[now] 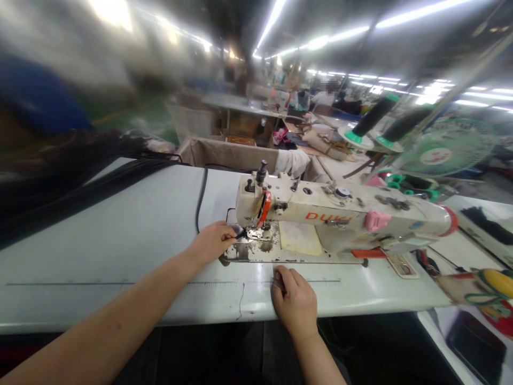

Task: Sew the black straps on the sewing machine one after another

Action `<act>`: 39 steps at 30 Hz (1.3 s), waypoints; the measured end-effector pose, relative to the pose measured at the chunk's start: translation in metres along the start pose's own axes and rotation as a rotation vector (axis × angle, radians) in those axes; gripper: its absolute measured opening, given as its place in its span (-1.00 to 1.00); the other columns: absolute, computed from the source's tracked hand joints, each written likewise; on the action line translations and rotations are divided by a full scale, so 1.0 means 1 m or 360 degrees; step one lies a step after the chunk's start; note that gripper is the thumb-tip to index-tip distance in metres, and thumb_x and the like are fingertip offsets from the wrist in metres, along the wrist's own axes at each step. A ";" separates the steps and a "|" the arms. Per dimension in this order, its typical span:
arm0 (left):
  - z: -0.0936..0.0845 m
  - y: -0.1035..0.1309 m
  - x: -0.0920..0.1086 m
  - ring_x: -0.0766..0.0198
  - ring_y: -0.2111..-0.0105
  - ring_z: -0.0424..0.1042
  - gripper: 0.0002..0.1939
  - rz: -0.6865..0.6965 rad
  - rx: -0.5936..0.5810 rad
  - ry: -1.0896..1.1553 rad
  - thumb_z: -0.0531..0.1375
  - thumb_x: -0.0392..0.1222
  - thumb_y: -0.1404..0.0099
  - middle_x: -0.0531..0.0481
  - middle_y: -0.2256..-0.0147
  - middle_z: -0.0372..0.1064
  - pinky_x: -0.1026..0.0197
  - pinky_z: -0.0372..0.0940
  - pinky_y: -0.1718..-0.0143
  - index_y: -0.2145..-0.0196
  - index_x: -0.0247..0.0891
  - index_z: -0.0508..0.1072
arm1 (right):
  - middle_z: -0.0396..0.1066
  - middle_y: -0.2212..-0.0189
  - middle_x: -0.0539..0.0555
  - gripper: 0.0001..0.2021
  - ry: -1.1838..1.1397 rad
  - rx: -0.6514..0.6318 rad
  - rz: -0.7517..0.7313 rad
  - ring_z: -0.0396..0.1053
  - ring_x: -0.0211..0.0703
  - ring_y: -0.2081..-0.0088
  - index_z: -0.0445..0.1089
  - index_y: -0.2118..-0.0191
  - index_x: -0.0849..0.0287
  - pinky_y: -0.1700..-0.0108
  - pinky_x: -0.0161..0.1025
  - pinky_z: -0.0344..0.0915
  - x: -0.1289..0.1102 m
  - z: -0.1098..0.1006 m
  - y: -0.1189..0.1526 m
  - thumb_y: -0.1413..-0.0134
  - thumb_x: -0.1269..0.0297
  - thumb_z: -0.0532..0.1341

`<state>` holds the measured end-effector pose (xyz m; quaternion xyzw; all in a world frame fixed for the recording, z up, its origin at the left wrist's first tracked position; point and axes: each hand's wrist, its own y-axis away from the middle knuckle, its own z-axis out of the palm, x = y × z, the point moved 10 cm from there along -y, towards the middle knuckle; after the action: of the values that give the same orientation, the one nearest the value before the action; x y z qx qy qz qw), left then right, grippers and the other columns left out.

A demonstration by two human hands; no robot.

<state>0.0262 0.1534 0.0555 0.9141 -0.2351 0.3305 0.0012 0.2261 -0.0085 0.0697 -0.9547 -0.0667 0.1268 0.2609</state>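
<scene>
Our left hand (211, 241) pinched a small dark strip (239, 231) between thumb and fingers, just beside the presser foot (255, 233) of the sewing machine (320, 214). Our right hand (295, 300) lay curled on the front edge of the white table (120, 240), fingertips pinching a small piece (278, 282) we could not make out. A black cord (200, 198) ran across the table behind the left hand. Thread cones (371, 120) and a green fan (447, 149) stood beyond the machine.

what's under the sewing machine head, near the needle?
Under the sewing machine head sits a worn metal plate and presser foot. The left hand pinches a small dark piece there. The needle itself is hidden.
</scene>
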 end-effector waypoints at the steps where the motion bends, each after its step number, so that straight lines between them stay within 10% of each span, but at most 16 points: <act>1: 0.001 0.003 0.000 0.30 0.39 0.49 -0.89 -0.0039 0.0012 0.0018 0.27 -0.22 -0.27 0.03 0.33 0.46 0.27 0.41 0.29 0.30 -0.17 0.63 | 0.42 0.40 0.05 -0.78 0.0002 0.0005 -0.0003 0.35 -0.09 0.35 0.45 0.08 0.15 0.25 -0.20 0.23 -0.001 -0.001 0.000 -0.25 0.42 0.10; 11: 0.011 0.019 0.008 0.17 0.25 0.58 -0.83 -0.0293 -0.0010 -0.0053 0.29 -0.24 -0.25 -0.03 0.20 0.54 0.17 0.43 0.20 0.19 -0.18 0.62 | 0.42 0.40 0.04 -0.74 -0.0019 0.0027 0.0003 0.35 -0.08 0.35 0.43 0.08 0.14 0.25 -0.21 0.21 -0.002 -0.002 0.000 -0.15 0.46 0.10; 22: 0.067 0.045 0.022 0.35 0.45 0.51 -0.65 -0.0470 -0.0280 0.0196 0.05 -0.26 -0.42 -0.23 -0.08 0.36 0.25 0.43 0.39 -0.11 -0.26 0.41 | 0.41 0.42 0.04 -0.73 -0.0055 0.0000 0.0044 0.34 -0.08 0.35 0.45 0.11 0.14 0.27 -0.20 0.23 0.000 0.000 0.001 -0.11 0.47 0.10; 28: 0.047 0.057 0.056 0.02 -0.07 0.48 -0.39 -0.0309 -0.0466 -0.0266 0.20 -0.32 -0.27 -0.27 -0.15 0.26 0.08 0.36 -0.14 -0.27 -0.34 0.25 | 0.47 0.36 0.08 -0.75 -0.0445 0.0004 0.0144 0.42 -0.08 0.32 0.47 0.06 0.16 0.21 -0.19 0.32 0.013 -0.003 0.002 -0.24 0.41 0.10; 39: 0.030 0.065 0.086 -0.10 -0.13 0.37 -0.54 -0.0040 -0.0379 -0.0455 0.44 -0.23 -0.13 -0.23 -0.07 0.30 -0.07 0.32 -0.22 0.04 -0.33 0.42 | 0.37 0.56 0.00 -0.53 -0.1255 0.0024 0.1109 0.34 -0.15 0.49 0.58 0.22 0.17 0.39 -0.25 0.32 0.088 -0.021 0.069 -0.24 -0.18 0.21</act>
<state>0.0743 0.0539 0.0738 0.9480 -0.2587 0.1671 0.0802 0.3208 -0.0605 0.0335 -0.7981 0.1625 0.5563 0.1651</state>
